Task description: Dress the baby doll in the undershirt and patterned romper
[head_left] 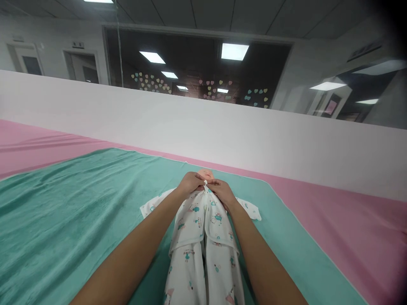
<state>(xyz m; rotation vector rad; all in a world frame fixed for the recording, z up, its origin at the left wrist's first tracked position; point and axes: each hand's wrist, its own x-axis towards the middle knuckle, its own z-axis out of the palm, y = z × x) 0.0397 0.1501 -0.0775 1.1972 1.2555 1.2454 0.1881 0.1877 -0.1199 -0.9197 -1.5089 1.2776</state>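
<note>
- Both left hand (191, 182) and right hand (223, 192) are pinching the collar tie (206, 184) at the neck of the doll (206, 173).
- Patterned clothes (194, 228) are covering the doll on the green blanket (92, 207).
- I'm finding the door sign (78, 44) unreadable remotely.

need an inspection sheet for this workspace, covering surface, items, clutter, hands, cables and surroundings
Surface: green blanket, wrinkled at left, over a pink sheet
Job's things: baby doll; white printed top with white neck tie; matching lower garment
Clutter: nothing seen
Hands: left hand and right hand at the neck tie; exact grip unclear
Cables: thin hanging strand; cannot tell if a cable
Surroundings: low white wall; window with heart stickers beyond
</note>
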